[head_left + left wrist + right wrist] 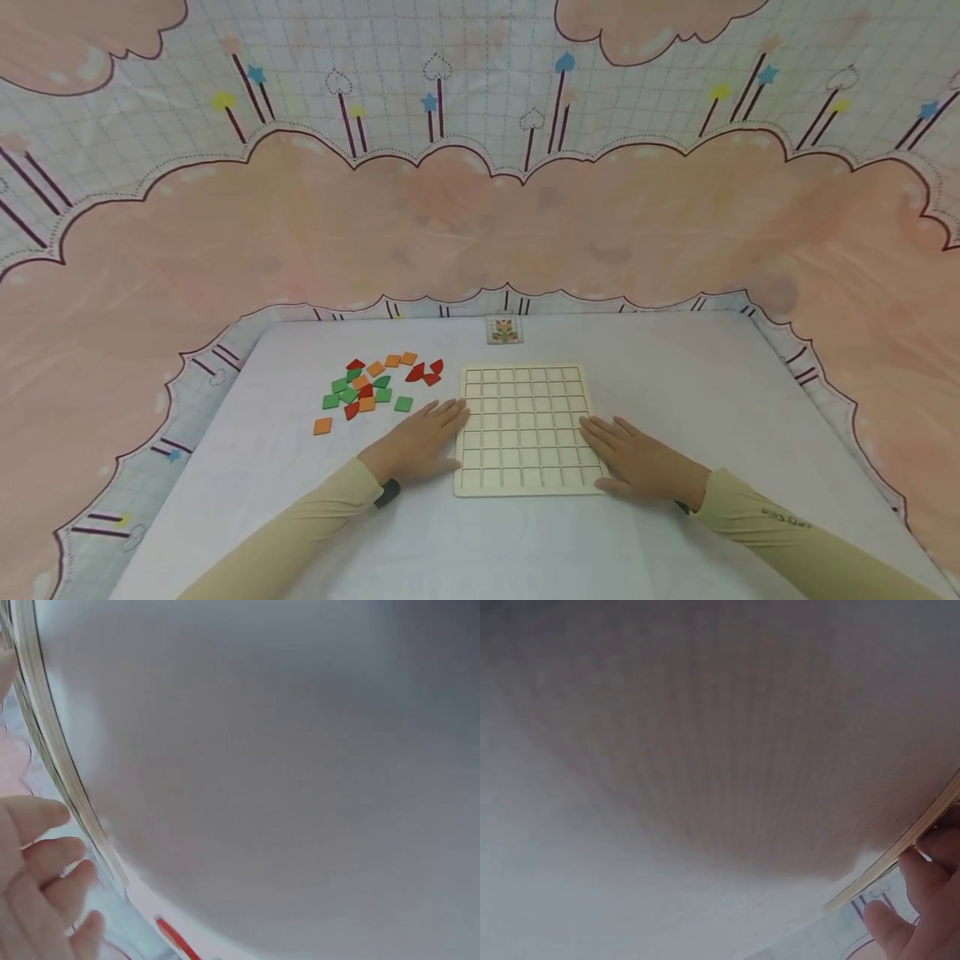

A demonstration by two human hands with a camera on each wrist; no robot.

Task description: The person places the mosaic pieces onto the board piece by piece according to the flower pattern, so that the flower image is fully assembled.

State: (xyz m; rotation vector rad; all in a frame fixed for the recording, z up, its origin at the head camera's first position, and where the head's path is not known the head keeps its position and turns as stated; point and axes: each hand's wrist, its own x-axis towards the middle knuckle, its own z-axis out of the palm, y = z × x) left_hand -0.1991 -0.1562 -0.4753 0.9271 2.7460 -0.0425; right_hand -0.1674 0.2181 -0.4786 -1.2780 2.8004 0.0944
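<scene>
A pale wooden grid board [530, 435] lies flat on the white table. At its left edge, my left hand [420, 439] touches the rim with straight fingers, thumb lower down the side. My right hand [651, 460] rests against the right edge in much the same way. In the left wrist view, the board's edge [58, 746] runs beside the left fingers [56, 855]. The right wrist view has the board's edge [896, 853] by the right fingers [922, 881]. Neither hand pinches anything.
Left of the board is a loose group of green tiles [403, 404], orange tiles [322, 426] and red pieces [416, 372], some of them overlapping. A small card with a flower pattern [504, 330] lies beyond the board. Patterned cloth [480, 225] hangs behind the table.
</scene>
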